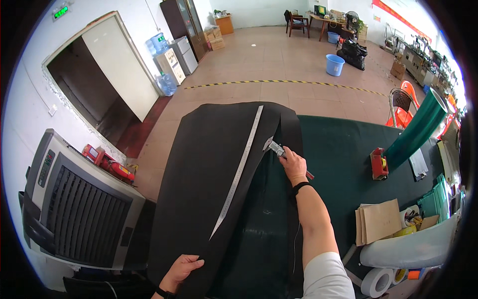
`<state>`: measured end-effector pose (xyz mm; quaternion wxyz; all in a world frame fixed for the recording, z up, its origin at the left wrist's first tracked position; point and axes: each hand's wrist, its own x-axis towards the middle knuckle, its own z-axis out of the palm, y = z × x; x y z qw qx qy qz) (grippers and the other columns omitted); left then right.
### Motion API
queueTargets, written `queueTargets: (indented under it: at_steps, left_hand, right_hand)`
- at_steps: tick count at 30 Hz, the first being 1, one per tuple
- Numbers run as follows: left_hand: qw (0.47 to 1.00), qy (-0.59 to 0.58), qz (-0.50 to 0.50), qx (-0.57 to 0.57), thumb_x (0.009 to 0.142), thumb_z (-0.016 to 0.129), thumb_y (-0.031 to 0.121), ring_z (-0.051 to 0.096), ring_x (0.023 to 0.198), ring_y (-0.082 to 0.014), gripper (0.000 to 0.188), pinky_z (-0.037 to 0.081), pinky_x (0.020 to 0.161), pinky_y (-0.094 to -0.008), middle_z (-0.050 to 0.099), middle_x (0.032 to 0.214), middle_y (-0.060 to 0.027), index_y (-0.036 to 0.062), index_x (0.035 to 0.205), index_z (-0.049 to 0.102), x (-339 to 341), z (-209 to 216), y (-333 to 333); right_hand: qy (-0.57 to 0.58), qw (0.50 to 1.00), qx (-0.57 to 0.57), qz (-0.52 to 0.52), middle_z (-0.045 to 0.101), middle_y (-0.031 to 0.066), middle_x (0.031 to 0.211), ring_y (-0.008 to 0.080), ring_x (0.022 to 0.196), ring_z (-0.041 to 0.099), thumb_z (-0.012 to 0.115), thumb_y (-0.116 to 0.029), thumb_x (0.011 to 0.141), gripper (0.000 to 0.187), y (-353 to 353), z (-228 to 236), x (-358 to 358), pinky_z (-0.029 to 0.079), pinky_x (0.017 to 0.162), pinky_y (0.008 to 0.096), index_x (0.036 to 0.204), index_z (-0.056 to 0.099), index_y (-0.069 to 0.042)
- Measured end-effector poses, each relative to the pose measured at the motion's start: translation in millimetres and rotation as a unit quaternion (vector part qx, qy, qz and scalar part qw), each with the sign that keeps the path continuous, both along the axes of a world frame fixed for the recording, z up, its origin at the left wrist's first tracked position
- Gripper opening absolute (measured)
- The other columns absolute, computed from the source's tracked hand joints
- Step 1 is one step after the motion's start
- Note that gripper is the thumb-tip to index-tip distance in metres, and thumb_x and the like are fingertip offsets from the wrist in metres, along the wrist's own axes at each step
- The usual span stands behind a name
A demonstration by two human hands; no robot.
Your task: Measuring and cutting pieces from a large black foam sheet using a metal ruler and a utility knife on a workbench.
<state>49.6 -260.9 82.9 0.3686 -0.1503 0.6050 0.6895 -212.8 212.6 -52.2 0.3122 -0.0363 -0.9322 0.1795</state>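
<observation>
A large black sheet lies over the left part of the dark green tabletop, its right edge running at a slant. On the sheet rests a long steel ruler, tilted toward the upper right. My right hand is closed around a digital caliper, whose jaws are at the sheet's right edge near its far end. At the near end, my left hand grips the black sheet between thumb and fingers; part of that grip is hidden. A narrow black strip lies beyond the caliper.
An air cooler stands left of the table. On the table's right are a red tape dispenser, a green film roll, brown cardboard pieces and white tape rolls. A blue bucket stands on the floor beyond.
</observation>
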Motion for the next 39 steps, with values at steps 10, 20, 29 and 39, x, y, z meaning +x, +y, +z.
queueTargets:
  at_steps: [10,20,29,39]
  left_hand:
    - [1.0,0.003,-0.012,-0.028,0.103,0.066,0.01,0.07,0.079,-0.0112,0.017,0.055,0.077,-0.0243,0.077,0.093,-0.0035,-0.0019,0.107,0.077,-1,11,9]
    - [0.999,-0.005,-0.012,-0.046,0.101,0.068,0.009,0.07,0.079,-0.0109,0.015,0.054,0.076,-0.0242,0.077,0.092,-0.0027,-0.0014,0.108,0.078,2,6,17]
    - [0.933,0.18,-0.219,-0.221,0.099,0.07,0.02,0.075,0.081,-0.0205,0.027,0.056,0.074,-0.031,0.079,0.092,-0.01,0.0012,0.117,0.075,21,-23,72]
    - [0.826,0.324,-0.326,-0.327,0.088,0.068,0.032,0.073,0.096,-0.0406,0.043,0.059,0.088,-0.0458,0.076,0.104,-0.0221,0.002,0.119,0.075,34,-39,121]
  right_hand:
    - [-0.016,1.0,-0.011,0.009,0.074,0.0082,0.093,0.0276,0.087,0.074,0.074,-0.032,0.092,0.043,4,-1,0,0.06,0.077,0.0388,0.128,0.061,-0.014]
    - [-0.054,0.996,-0.053,-0.05,0.075,0.0134,0.098,0.0325,0.093,0.074,0.072,-0.038,0.093,0.048,-8,22,9,0.059,0.081,0.0436,0.131,0.06,-0.011]
    - [-0.159,0.929,-0.243,-0.23,0.074,0.0226,0.107,0.0428,0.103,0.07,0.072,-0.038,0.091,0.048,37,55,50,0.056,0.089,0.0511,0.123,0.064,-0.003]
    - [-0.281,0.827,-0.435,-0.219,0.057,0.0076,0.057,0.02,0.044,0.055,0.08,-0.029,0.085,0.035,102,0,185,0.043,0.043,0.0371,0.072,0.066,0.0]
